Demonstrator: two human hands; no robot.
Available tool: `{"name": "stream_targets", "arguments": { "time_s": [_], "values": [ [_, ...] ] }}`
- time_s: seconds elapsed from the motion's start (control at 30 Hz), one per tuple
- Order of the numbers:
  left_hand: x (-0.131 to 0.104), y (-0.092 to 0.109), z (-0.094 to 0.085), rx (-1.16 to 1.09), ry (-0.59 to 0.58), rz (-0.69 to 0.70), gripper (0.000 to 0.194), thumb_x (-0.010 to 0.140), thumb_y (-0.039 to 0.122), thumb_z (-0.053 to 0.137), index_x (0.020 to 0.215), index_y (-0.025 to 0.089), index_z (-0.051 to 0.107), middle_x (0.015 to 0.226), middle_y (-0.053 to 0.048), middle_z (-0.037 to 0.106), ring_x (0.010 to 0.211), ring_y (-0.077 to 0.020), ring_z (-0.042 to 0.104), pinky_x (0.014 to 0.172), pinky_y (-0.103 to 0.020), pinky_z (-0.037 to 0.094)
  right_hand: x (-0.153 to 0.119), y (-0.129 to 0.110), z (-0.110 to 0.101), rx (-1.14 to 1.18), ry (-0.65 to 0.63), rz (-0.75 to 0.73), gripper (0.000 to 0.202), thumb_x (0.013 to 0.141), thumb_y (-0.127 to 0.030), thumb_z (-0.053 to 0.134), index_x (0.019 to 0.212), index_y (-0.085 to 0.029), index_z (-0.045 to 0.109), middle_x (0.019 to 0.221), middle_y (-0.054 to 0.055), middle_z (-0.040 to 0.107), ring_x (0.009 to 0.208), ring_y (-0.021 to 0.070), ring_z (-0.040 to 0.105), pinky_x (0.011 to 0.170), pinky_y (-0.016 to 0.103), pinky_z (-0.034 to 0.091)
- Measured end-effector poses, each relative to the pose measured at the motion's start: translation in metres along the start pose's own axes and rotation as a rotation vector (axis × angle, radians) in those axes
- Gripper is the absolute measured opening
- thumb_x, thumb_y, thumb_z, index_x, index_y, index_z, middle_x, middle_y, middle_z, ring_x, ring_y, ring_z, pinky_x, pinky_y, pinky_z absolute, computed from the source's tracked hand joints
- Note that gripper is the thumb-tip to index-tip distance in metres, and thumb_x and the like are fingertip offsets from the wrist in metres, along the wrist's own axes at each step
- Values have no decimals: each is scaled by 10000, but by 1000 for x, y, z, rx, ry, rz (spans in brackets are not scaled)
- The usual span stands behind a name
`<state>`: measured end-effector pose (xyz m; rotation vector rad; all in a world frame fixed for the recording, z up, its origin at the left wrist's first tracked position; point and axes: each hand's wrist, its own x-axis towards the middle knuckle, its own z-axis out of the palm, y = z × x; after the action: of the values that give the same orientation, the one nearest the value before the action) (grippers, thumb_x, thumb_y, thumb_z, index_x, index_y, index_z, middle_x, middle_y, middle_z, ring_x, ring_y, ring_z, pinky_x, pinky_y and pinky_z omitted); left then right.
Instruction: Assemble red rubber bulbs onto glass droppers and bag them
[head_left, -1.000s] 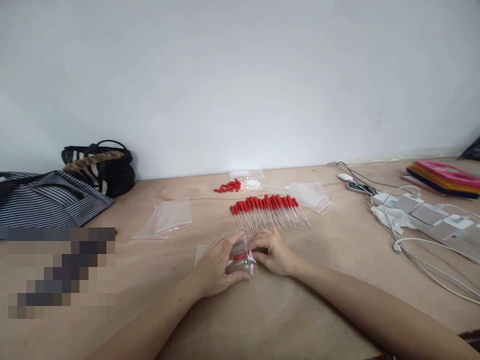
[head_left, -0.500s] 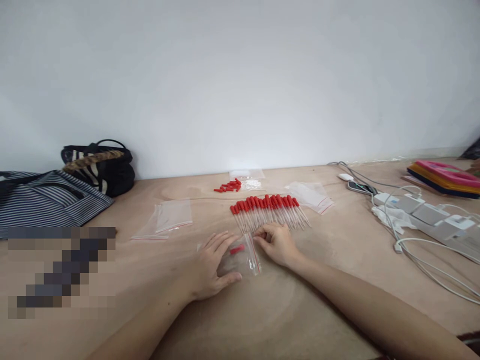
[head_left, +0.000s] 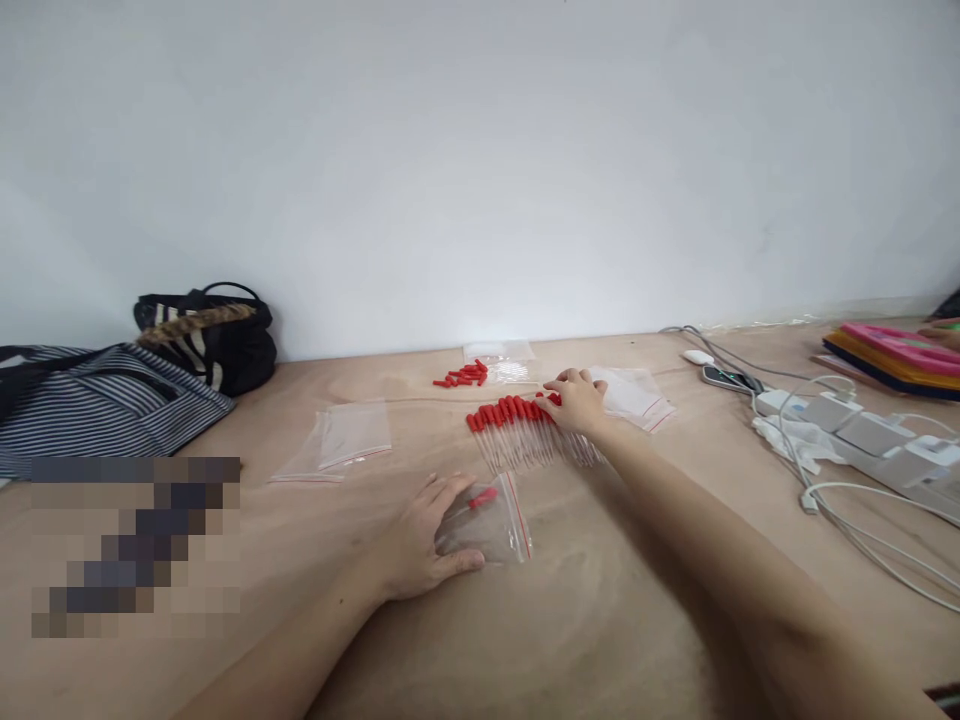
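A clear zip bag (head_left: 499, 540) with a red-lined seal lies flat in front of me, a red rubber bulb (head_left: 483, 497) showing inside it. My left hand (head_left: 427, 535) rests on the bag's left side, fingers and thumb spread. Beyond it lies a row of droppers (head_left: 510, 420) with red bulbs and clear thin tubes. My right hand (head_left: 576, 400) is over the right part of that row, thumb and fingertips slightly apart around the red bulbs. It hides several bulbs.
Loose red bulbs (head_left: 461, 376) and a bag of clear tubes (head_left: 510, 370) lie near the wall. Flat zip bags (head_left: 354, 435) are at left, more bags (head_left: 637, 395) at right. A power strip with chargers (head_left: 862, 425) and cables stands right; a striped bag (head_left: 112, 400) left.
My right hand has left the bag's seal and moved forward to the row of droppers. My left hand has stayed on the bag. The view has shifted slightly.
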<state>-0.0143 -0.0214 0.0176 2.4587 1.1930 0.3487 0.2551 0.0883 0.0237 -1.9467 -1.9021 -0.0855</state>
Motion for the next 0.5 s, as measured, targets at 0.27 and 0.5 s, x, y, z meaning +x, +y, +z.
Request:
{"name": "stream_targets", "arguments": {
  "time_s": [0.27,0.5],
  "values": [
    [1,2,-2,2,7,35,710,684,477,623,1280,207,347,1311,-120,439,1234,-322,339,1016,-545,233,14,-6,2,139,-52,89,261,706,-466,560,775,-243,678,1065,78,552,1045,288,398,841,488,247],
    [1,0,-2,3,-13,30,717,694,489,606,1287,190,335,1323,-132,423,1232,-323,339,1018,-547,225,-8,6,-26,849,95,110,341,758,-481,480,806,-153,561,717,36,598,678,147,539,702,334,411]
  ]
}}
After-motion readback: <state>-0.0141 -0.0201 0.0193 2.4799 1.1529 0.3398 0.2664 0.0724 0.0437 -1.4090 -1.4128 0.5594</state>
